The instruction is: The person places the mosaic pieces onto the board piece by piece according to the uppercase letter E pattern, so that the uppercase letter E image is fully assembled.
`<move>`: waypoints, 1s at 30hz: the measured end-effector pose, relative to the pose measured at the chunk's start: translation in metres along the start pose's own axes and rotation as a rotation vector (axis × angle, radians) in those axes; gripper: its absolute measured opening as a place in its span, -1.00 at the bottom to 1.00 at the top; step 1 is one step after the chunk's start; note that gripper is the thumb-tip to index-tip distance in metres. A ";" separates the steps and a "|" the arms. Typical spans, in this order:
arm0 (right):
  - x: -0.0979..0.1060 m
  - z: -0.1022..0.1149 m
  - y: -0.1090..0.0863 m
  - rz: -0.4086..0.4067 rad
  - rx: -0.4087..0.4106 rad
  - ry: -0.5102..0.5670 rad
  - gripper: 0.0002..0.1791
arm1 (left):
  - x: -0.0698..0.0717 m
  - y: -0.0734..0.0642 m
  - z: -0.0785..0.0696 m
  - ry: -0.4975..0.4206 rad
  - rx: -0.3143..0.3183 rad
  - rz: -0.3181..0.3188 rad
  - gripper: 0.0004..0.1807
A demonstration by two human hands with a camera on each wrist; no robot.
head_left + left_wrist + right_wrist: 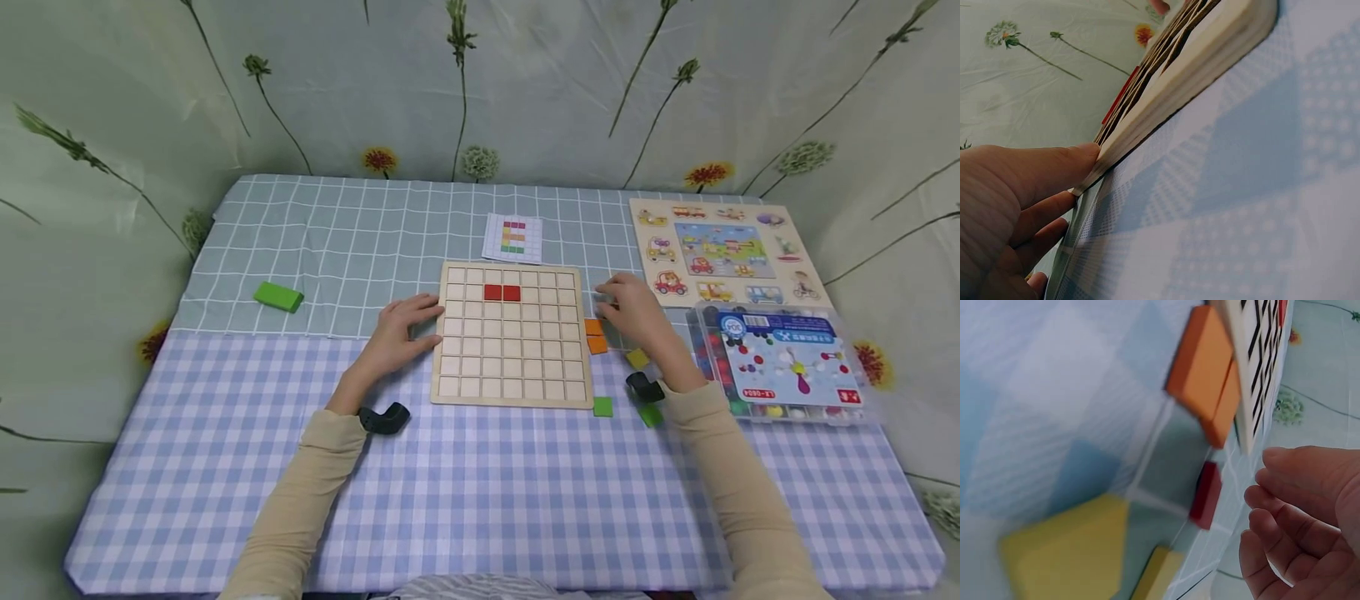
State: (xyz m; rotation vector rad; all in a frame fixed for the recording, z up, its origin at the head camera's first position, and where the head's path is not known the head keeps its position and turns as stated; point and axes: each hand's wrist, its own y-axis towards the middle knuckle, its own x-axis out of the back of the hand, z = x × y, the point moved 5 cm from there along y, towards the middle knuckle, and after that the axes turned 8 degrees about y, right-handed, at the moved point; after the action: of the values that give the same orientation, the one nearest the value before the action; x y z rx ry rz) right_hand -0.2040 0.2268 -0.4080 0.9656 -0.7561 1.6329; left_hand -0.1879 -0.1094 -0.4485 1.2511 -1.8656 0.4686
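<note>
A wooden grid board (513,396) lies on the table with two red tiles (502,292) side by side in its upper rows. At the board's left edge, my left hand (397,337) touches the side with thumb and fingertips, fingers spread; the left wrist view shows the thumb (1063,165) against the rim. My right hand (637,317) hovers just right of the board, fingers loosely bent, nothing visible between them. Near its fingertips in the right wrist view lies a red tile (1207,495), hidden in the head view. Two orange tiles (596,337) lie against the board's right edge.
Yellow tiles (1072,550) and green tiles (603,407) lie near the right forearm. A pattern card (513,238) sits behind the board. To the right are a picture puzzle (723,250) and a clear plastic box (787,358). A green block (278,297) lies far left.
</note>
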 end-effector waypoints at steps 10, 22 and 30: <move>0.001 -0.007 -0.005 0.004 0.000 -0.013 -0.68 | 0.002 0.000 -0.001 0.000 -0.001 -0.007 -0.45; 0.000 -0.014 -0.011 0.058 -0.021 -0.066 -0.71 | 0.001 0.000 0.000 0.000 0.007 0.002 -0.45; 0.003 -0.008 -0.007 0.019 -0.011 -0.049 -0.70 | 0.000 0.000 -0.001 -0.003 0.005 0.013 -0.45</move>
State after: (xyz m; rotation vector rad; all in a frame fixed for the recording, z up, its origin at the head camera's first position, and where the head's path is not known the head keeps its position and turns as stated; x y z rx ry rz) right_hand -0.1996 0.2370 -0.4093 0.9963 -0.8086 1.6250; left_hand -0.1873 -0.1089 -0.4480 1.2442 -1.8768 0.4794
